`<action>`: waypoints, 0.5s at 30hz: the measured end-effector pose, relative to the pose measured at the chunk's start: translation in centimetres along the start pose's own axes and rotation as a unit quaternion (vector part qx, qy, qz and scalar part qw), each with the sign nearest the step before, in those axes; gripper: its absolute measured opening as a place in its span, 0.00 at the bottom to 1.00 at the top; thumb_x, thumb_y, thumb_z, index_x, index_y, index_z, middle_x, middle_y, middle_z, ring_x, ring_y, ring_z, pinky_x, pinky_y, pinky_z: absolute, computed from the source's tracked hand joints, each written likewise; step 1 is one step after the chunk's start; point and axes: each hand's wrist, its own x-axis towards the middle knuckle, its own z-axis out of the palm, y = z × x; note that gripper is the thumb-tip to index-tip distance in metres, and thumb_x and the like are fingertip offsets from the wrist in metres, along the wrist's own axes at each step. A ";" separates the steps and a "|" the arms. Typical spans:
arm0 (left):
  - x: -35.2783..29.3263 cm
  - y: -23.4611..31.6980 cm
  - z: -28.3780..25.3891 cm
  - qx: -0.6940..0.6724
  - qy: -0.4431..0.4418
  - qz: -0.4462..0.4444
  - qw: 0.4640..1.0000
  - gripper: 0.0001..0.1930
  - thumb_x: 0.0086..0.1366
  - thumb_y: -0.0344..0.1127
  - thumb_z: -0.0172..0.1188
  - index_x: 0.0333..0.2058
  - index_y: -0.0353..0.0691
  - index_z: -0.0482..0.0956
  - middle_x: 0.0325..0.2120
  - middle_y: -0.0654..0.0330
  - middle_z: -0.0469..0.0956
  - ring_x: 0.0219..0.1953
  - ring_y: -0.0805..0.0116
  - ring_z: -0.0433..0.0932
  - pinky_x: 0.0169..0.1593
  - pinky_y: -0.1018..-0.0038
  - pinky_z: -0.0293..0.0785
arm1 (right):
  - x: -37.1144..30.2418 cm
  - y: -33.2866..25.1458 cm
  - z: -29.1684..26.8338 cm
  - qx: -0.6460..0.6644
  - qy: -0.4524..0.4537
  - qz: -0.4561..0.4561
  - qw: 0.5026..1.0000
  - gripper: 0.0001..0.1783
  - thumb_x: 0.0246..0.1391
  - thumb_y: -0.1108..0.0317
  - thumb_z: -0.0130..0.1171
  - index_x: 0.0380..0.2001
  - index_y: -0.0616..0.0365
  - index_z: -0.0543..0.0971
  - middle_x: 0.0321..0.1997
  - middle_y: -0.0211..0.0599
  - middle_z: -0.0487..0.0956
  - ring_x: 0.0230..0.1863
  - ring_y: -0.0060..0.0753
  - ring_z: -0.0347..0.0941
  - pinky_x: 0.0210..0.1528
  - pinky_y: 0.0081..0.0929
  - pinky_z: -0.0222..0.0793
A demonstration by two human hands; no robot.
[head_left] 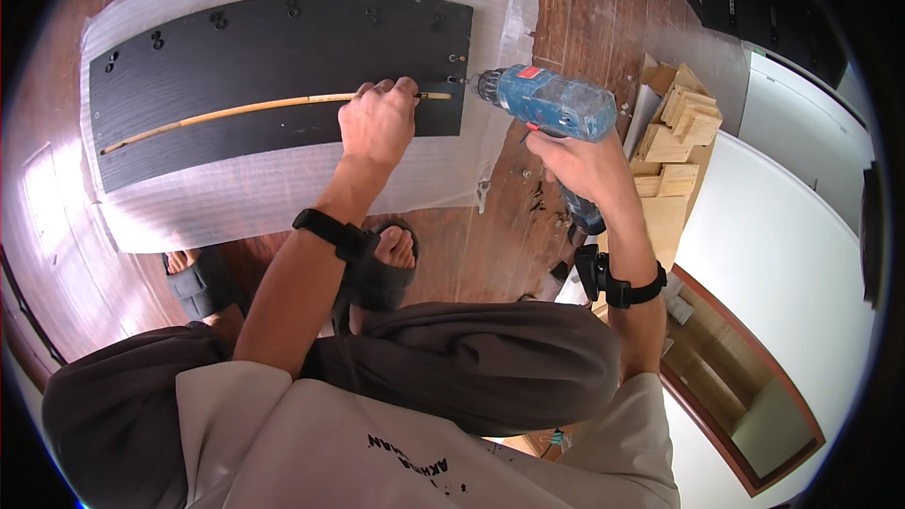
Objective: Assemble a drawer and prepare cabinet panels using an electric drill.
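My right hand (pixel 586 165) grips the handle of a blue cordless drill (pixel 554 102). The drill lies almost level, its chuck pointing left and its bit at the right end of a black wood-grain board (pixel 255 57). Whether the bit touches a fitting there cannot be made out. My left hand (pixel 377 123) is closed over the lower right part of the board, around a thin bamboo stick (pixel 255 108) that runs lengthwise across it. The stick's right tip shows past my knuckles. Small dark fittings (pixel 219 21) sit in pairs along the board's far edge.
White foam sheeting (pixel 189 226) lies beneath the board on a brown plank floor (pixel 500 245). My sandalled feet (pixel 386 269) stand at its near edge. Stacked wooden pieces (pixel 683 123) are at the right, beside white panels (pixel 782 198) and a brown-framed opening (pixel 745 386).
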 end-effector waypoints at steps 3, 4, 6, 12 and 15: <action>0.7 -0.2 -0.1 0.025 0.023 0.043 0.999 0.07 0.56 0.40 0.62 0.27 0.44 0.79 0.25 0.61 0.79 0.32 0.59 0.79 0.32 0.66 0.76 | -0.2 0.1 0.1 0.009 -0.001 0.010 1.000 0.10 0.46 0.68 0.58 0.30 0.64 0.75 0.18 0.35 0.75 0.15 0.27 0.72 0.23 0.27 0.68; 0.8 -0.3 -0.3 0.031 0.033 0.051 0.998 0.08 0.56 0.41 0.62 0.26 0.44 0.79 0.24 0.60 0.79 0.32 0.58 0.78 0.33 0.65 0.76 | -0.3 0.3 0.5 0.016 0.011 0.018 1.000 0.10 0.46 0.67 0.58 0.30 0.63 0.75 0.18 0.35 0.76 0.16 0.27 0.72 0.23 0.27 0.68; 0.7 -0.5 -1.2 0.046 0.020 0.018 0.999 0.09 0.55 0.42 0.62 0.26 0.43 0.79 0.24 0.60 0.79 0.32 0.58 0.79 0.33 0.65 0.76 | -0.3 0.3 0.7 0.028 0.029 0.026 0.999 0.11 0.46 0.67 0.58 0.30 0.63 0.75 0.18 0.36 0.76 0.16 0.27 0.73 0.23 0.27 0.69; -0.4 0.6 -2.3 0.079 -0.018 -0.057 0.995 0.12 0.55 0.45 0.62 0.28 0.43 0.83 0.28 0.58 0.81 0.34 0.56 0.80 0.36 0.65 0.76 | 0.2 0.2 0.0 -0.062 -0.017 0.023 0.998 0.14 0.44 0.60 0.58 0.34 0.53 0.79 0.29 0.48 0.79 0.34 0.55 0.76 0.36 0.39 0.73; -0.7 1.3 -1.7 0.064 -0.005 -0.085 0.994 0.12 0.56 0.46 0.62 0.30 0.43 0.84 0.30 0.57 0.81 0.35 0.55 0.80 0.38 0.65 0.76 | -0.2 1.2 0.2 -0.011 -0.019 0.058 0.998 0.14 0.44 0.61 0.59 0.35 0.53 0.79 0.27 0.47 0.80 0.32 0.55 0.76 0.35 0.39 0.73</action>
